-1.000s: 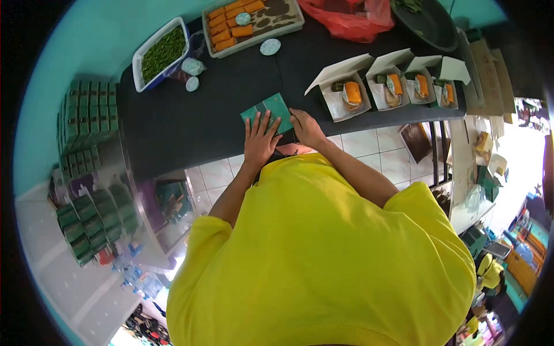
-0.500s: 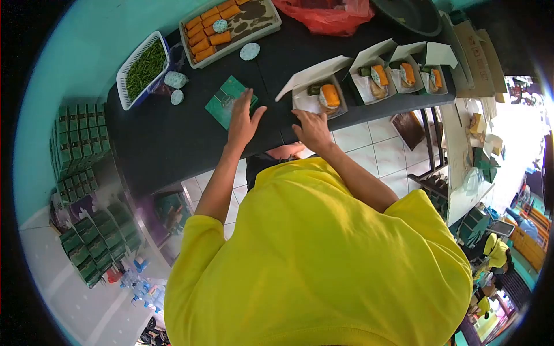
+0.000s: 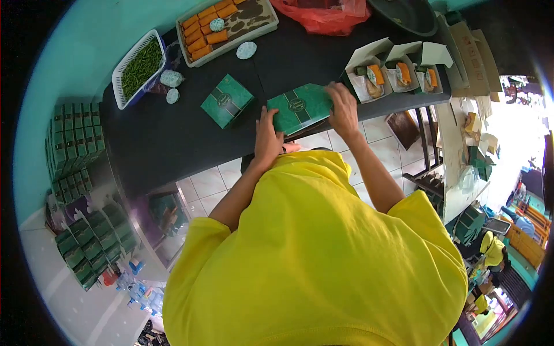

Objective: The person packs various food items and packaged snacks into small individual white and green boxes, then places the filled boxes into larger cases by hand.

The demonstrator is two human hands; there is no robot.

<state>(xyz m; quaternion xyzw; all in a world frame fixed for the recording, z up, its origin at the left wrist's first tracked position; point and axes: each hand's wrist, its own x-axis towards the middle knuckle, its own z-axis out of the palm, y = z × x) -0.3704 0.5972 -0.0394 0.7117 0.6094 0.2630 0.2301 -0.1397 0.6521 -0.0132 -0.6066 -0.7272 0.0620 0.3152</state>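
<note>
A green cardboard food box (image 3: 304,111) lies in front of me, its lid with a dark band folded down; what is inside is hidden. My left hand (image 3: 268,136) grips its near left corner. At the right end, my right hand (image 3: 343,108) holds the lid's edge with bent fingers. To the left sits a closed green box (image 3: 238,95), untouched. Right of my right hand, three open boxes stand in a row, the nearest open box (image 3: 358,86) showing an orange roll, a green-wrapped piece and other food on white paper.
At the back are a tray (image 3: 268,27) of orange rolls, a red plastic bag (image 3: 323,17) and a dark basin (image 3: 412,20). A white basket (image 3: 120,92) of green chillies stands far left, near small patterned packets. Green boxes (image 3: 75,135) are stacked beside the table.
The lid of the box nearest me has come down over its food, and that box has shifted left. My left hand has left the closed box and moved right to it.
</note>
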